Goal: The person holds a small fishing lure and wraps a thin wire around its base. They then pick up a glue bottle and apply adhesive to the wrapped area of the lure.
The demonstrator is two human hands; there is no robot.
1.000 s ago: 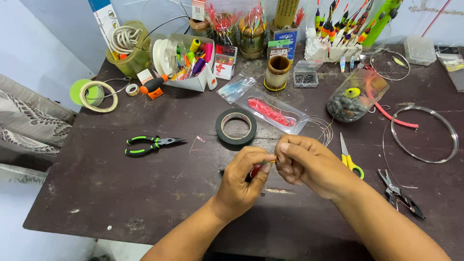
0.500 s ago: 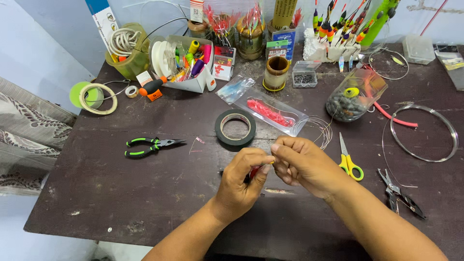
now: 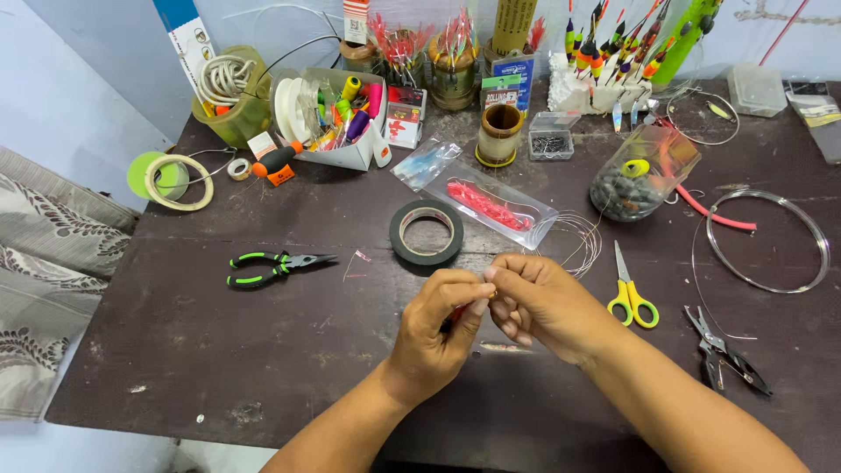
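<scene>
- Right now the left hand (image 3: 434, 328) and the right hand (image 3: 543, 302) meet fingertip to fingertip above the dark wooden table (image 3: 263, 368), both pinched shut on one small red-and-pale fishing piece (image 3: 462, 313); it is mostly hidden, so its exact form is unclear.
- Judging by its size, the piece is very light, thin and probably slippery, likely sharp or fragile at one end; a fingertip pinch at its middle suits it best.
- Just beyond the hands lies one black roll of tape (image 3: 427, 232), and beside that one clear plastic packet with red lures (image 3: 495, 206).
- Cutting tools, counted: one pair of yellow-handled scissors (image 3: 629, 293), one pair of green-handled pliers (image 3: 272, 263), one pair of dark metal pliers (image 3: 723, 355).
- One loose steel wire ring (image 3: 819, 241) sits at the far right.
</scene>
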